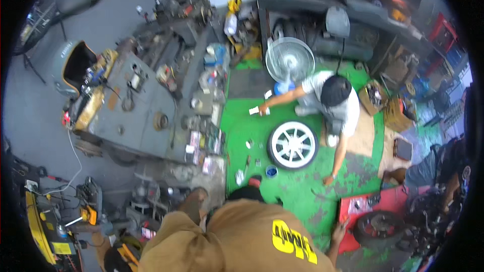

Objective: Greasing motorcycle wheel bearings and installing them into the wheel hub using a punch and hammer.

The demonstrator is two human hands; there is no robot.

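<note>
My left hand hangs low beside my brown shirt, close to the cluttered end of the workbench; its fingers are blurred. My right hand is by the edge of a red platform, fingers seemingly stretched out, with nothing visible in them. Ahead on the green floor lies a wheel with a white spoked rim and black tire. Crouching behind it, a person in a white shirt and dark cap holds a small white item in one hand and lowers the other toward the floor.
A grey metal workbench with parts stands to the left. Behind the wheel is a fan. A small blue container sits near my feet. Boxes line the right side. A dark wheel rests at the red platform; another person's leg is beyond.
</note>
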